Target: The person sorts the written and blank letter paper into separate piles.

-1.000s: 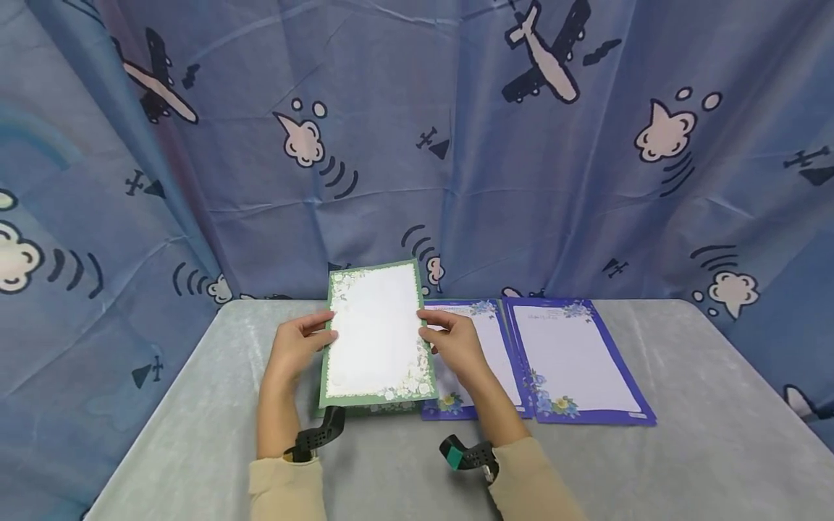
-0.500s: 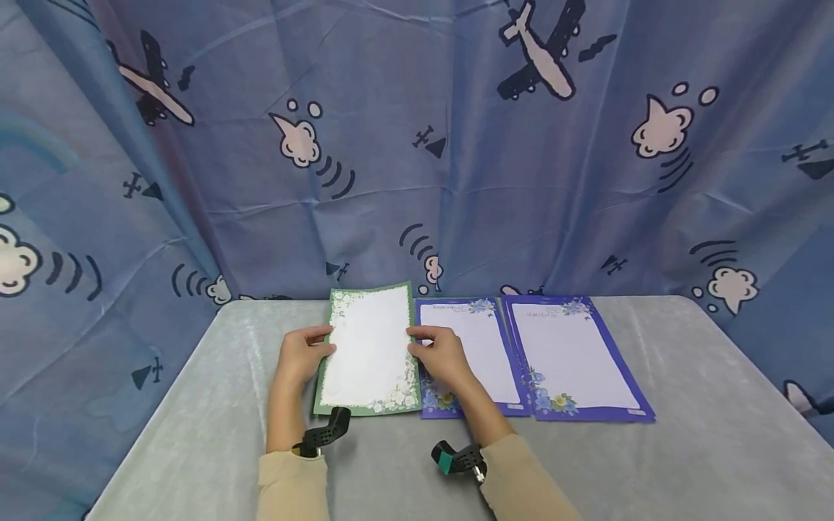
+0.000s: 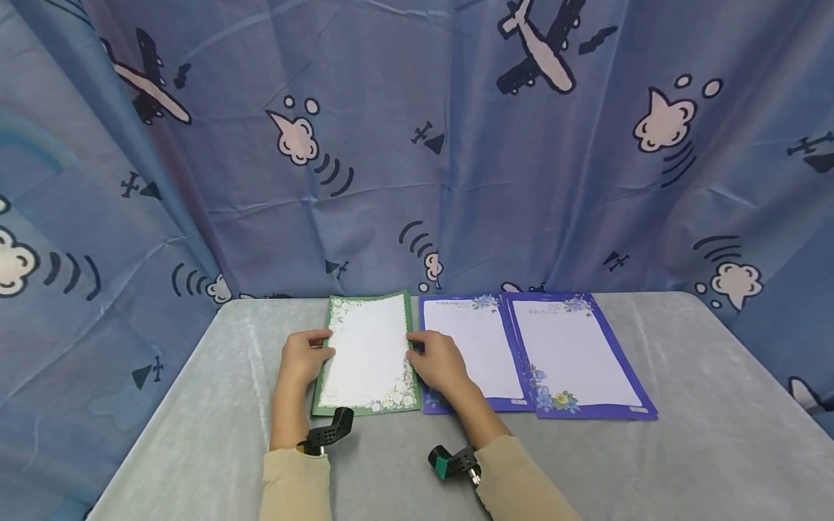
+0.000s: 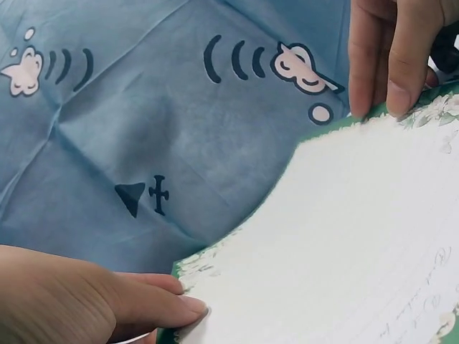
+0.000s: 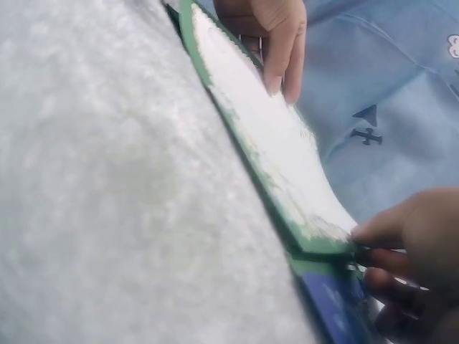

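Observation:
A sheet of stationery paper [image 3: 365,354] with a green border and white flowers lies left of centre in the head view. My left hand [image 3: 302,358] pinches its left edge between thumb and fingers. At its right edge my right hand [image 3: 443,358] pinches it the same way. The sheet bows slightly between the hands in the left wrist view, where faint script shows on the paper [image 4: 344,236]. In the right wrist view, a second green edge [image 5: 315,266] shows just under the near corner of the sheet.
Two purple-bordered sheets with blue flowers lie to the right, one in the middle [image 3: 465,340] partly behind my right hand and one farther right [image 3: 573,354]. They rest on a grey tabletop [image 3: 391,463]. A blue curtain [image 3: 365,145] with airplanes hangs behind the table.
Both hands have lowered the green-bordered sheet toward the table and shifted it slightly left. The green sheet seen below it earlier is now covered in the head view. The grip stays at both edges.

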### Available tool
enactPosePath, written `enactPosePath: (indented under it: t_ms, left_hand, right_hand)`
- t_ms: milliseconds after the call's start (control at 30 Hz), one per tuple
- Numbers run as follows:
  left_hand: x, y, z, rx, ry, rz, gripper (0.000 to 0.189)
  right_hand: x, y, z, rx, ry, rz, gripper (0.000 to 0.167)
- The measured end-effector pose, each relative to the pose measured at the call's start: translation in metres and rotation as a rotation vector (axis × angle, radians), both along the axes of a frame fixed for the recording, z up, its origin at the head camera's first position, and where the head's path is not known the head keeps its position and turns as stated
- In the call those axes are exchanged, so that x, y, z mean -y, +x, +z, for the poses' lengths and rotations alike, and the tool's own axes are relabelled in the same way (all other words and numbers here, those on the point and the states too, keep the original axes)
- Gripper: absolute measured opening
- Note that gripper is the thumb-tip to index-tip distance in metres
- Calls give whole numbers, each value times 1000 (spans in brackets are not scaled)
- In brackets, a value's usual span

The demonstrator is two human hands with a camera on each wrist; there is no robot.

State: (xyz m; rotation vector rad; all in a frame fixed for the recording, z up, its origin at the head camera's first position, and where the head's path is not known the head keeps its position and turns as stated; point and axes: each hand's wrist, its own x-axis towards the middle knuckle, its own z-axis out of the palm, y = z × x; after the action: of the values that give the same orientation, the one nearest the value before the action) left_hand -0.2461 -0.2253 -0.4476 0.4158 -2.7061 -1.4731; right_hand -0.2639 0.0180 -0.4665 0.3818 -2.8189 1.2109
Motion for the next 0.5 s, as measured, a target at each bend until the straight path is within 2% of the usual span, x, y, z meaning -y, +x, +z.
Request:
enactPosePath:
  t_ms: [133, 367, 500]
  left_hand:
    - [0, -1, -2, 6, -19, 3, 41]
    - [-3, -1, -4, -12, -96, 27, 43]
    - [-4, 0, -5, -14, -137, 46, 43]
  right_hand:
    - [2, 3, 1, -42, 66, -2, 34]
    - [3, 5, 0, -119, 213, 79, 35]
    - [4, 5, -2, -176, 269, 86, 35]
